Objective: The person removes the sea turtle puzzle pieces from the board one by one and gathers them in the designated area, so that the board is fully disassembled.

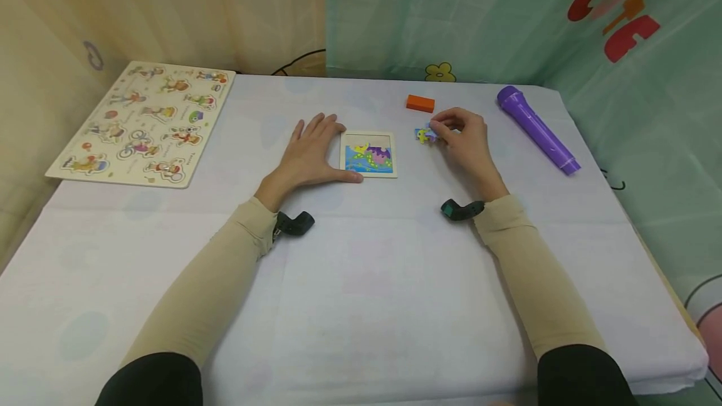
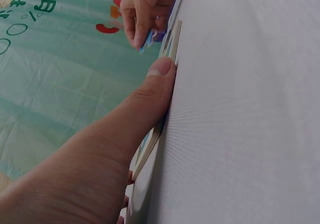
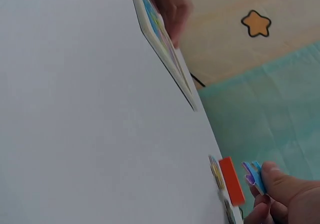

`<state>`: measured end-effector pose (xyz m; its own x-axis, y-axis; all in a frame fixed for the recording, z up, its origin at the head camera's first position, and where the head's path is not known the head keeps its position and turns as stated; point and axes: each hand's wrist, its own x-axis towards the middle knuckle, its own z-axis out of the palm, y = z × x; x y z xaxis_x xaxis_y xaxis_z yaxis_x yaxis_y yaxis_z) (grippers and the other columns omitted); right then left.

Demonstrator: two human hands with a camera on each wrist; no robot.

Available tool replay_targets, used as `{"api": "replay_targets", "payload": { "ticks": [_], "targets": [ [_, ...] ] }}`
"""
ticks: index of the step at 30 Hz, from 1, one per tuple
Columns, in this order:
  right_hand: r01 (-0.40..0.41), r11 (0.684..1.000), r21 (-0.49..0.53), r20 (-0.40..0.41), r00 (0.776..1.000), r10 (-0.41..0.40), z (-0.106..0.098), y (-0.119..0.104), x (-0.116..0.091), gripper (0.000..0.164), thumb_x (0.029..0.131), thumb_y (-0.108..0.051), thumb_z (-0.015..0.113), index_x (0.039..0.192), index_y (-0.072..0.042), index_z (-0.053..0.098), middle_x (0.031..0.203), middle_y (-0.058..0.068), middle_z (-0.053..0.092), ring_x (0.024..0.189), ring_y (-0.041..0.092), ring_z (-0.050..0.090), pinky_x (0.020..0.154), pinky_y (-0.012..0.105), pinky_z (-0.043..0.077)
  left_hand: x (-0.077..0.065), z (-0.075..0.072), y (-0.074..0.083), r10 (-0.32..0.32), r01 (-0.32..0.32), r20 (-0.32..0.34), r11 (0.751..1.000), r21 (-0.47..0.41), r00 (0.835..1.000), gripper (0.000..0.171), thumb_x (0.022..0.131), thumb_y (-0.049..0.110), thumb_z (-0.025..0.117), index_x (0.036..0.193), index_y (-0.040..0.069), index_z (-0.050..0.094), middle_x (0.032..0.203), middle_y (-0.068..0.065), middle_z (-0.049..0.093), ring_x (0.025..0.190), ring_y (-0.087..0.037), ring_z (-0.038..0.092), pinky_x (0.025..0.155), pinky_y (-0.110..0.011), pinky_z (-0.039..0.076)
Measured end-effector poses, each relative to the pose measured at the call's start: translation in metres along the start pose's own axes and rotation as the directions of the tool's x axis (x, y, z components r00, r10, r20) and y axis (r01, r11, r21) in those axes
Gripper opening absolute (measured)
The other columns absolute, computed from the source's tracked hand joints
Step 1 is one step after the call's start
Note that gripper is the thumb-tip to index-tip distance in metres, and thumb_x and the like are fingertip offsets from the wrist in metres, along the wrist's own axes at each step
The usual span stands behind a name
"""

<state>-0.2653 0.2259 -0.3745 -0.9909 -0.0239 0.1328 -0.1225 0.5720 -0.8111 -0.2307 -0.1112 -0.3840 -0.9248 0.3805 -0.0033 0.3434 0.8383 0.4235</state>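
A small square jigsaw puzzle (image 1: 368, 173) with a pale frame lies on the table, its lower part filled with a blue, yellow and purple picture. My left hand (image 1: 313, 155) spreads over its left side, thumb along the near edge and fingers extended by the far left corner. To the right, my right hand (image 1: 465, 140) pinches a blue and purple puzzle piece (image 3: 255, 178) between thumb and fingers, held above the table. Just beneath it lies a yellow and blue puzzle piece (image 1: 420, 136). Two loose pieces show on the cloth in the right wrist view.
An orange block (image 1: 420, 103) lies beyond my right hand. Farther right is a purple microphone-shaped toy (image 1: 538, 130). At the back left lies a large picture board (image 1: 146, 124) with printed figures. Curtains (image 1: 451, 17) hang behind the white-covered table (image 1: 366, 293).
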Motion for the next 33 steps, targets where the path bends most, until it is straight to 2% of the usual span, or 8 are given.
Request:
{"api": "replay_targets", "payload": {
  "ticks": [4, 8, 16, 23, 27, 33],
  "targets": [
    [-0.018, 1.000, -0.024, -0.091, 0.996, 0.016, -0.023, 0.018, -0.001, 0.034, 0.101, -0.040, 0.069, 0.117, -0.010, 0.073, 0.101, -0.001, 0.069, 0.090, 0.012, 0.060, 0.072, 0.016, 0.051, 0.000, -0.001, 0.000, 0.001, -0.001, 0.001, 1.000, -0.003, 1.000, 0.112, 0.073, 0.075, 0.081, 0.159, 0.016, 0.039, 0.177, -0.011, 0.018, 0.165, -0.031, 0.004, 0.132, -0.056, -0.007],
    [-0.041, 0.997, -0.068, -0.161, 0.987, 0.029, -0.033, 0.027, -0.002, 0.035, 0.102, -0.039, 0.069, 0.117, -0.008, 0.075, 0.098, -0.004, 0.069, 0.088, 0.008, 0.058, 0.073, 0.017, 0.047, -0.001, -0.002, -0.001, -0.002, 0.002, -0.006, 1.000, -0.003, 1.000, 0.113, 0.073, 0.075, 0.081, 0.159, 0.016, 0.039, 0.177, -0.011, 0.018, 0.165, -0.030, 0.004, 0.132, -0.057, -0.006],
    [-0.033, 0.986, -0.163, -0.207, 0.978, -0.001, -0.036, 0.034, -0.002, 0.035, 0.104, -0.036, 0.067, 0.118, -0.005, 0.075, 0.107, 0.012, 0.071, 0.090, 0.007, 0.058, 0.082, 0.018, 0.044, -0.002, 0.000, -0.003, 0.002, -0.003, -0.017, 1.000, -0.015, 1.000, 0.113, 0.072, 0.076, 0.081, 0.159, 0.016, 0.039, 0.176, -0.010, 0.020, 0.165, -0.030, 0.005, 0.132, -0.056, -0.006],
    [0.002, 0.976, -0.219, -0.257, 0.964, -0.060, -0.032, 0.041, -0.004, 0.030, 0.104, -0.030, 0.067, 0.115, -0.003, 0.076, 0.102, 0.012, 0.070, 0.088, 0.012, 0.055, 0.078, 0.018, 0.040, -0.002, 0.000, -0.002, -0.001, 0.001, -0.009, 1.000, -0.014, 1.000, 0.113, 0.072, 0.076, 0.081, 0.159, 0.016, 0.039, 0.177, -0.010, 0.019, 0.165, -0.029, 0.004, 0.132, -0.055, -0.007],
    [0.008, 0.976, -0.217, -0.261, 0.963, -0.066, -0.030, 0.042, -0.005, 0.024, 0.098, -0.021, 0.067, 0.111, -0.004, 0.077, 0.100, 0.009, 0.068, 0.089, 0.015, 0.055, 0.078, 0.019, 0.041, -0.001, 0.000, -0.001, 0.001, -0.001, -0.003, 1.000, -0.010, 1.000, 0.114, 0.072, 0.077, 0.080, 0.159, 0.016, 0.038, 0.177, -0.010, 0.018, 0.165, -0.029, 0.004, 0.132, -0.055, -0.007],
    [0.007, 0.970, -0.242, -0.195, 0.979, -0.056, -0.030, 0.043, -0.007, 0.030, 0.087, -0.017, 0.065, 0.113, -0.006, 0.076, 0.103, 0.010, 0.062, 0.094, 0.021, 0.053, 0.082, 0.026, 0.037, 0.000, 0.000, -0.001, 0.001, -0.001, 0.004, 1.000, -0.005, 1.000, 0.114, 0.072, 0.077, 0.080, 0.159, 0.016, 0.038, 0.177, -0.010, 0.018, 0.165, -0.029, 0.003, 0.132, -0.055, -0.007]
  ]
}}
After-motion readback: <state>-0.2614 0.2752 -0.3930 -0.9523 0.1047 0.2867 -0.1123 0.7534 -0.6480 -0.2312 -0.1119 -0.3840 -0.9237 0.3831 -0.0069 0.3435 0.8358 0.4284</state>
